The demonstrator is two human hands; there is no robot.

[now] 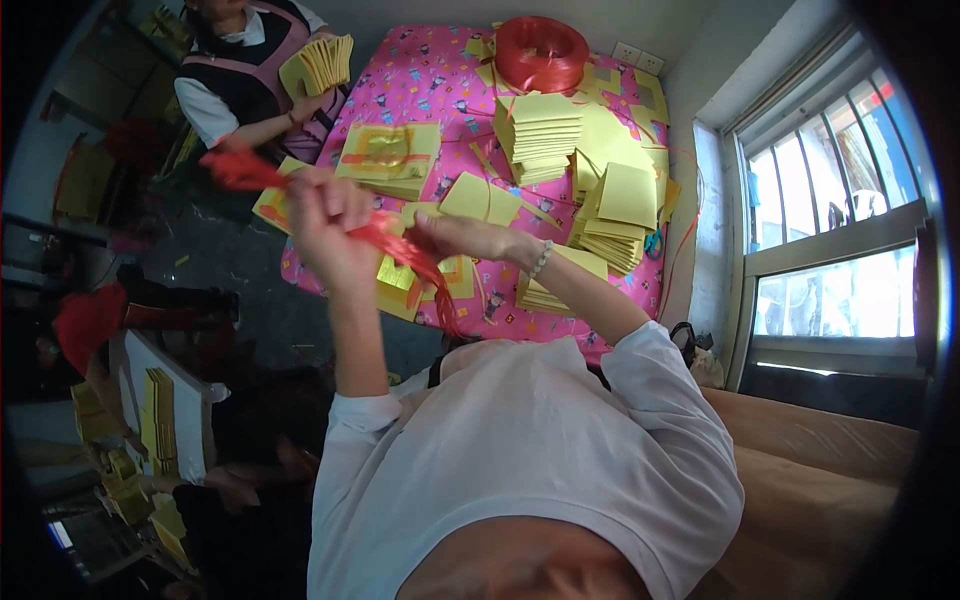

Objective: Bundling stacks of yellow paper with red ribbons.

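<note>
My left hand (335, 225) is raised above the near left of the table, its fingers closed round a bundle of red plastic strips (385, 238). One end of the bundle sticks out to the left, smeared by motion; the other hangs down to the right in loose strands. At that hanging part is my right hand (470, 238), with a bead bracelet (542, 259) on its wrist. Its fingertips are against the strips and partly hidden. Beneath my hands lie yellow paper sheets with gold squares (398, 277). A stack of yellow paper (385, 165) with an orange band sits just beyond.
The table has a pink patterned cover (425, 85). Folded yellow paper stacks (540, 135) stand on its right, with a red strip coil (542, 55) at the far edge. A co-worker (245, 75) at far left holds yellow paper. Others work around a white table (165, 370) at left.
</note>
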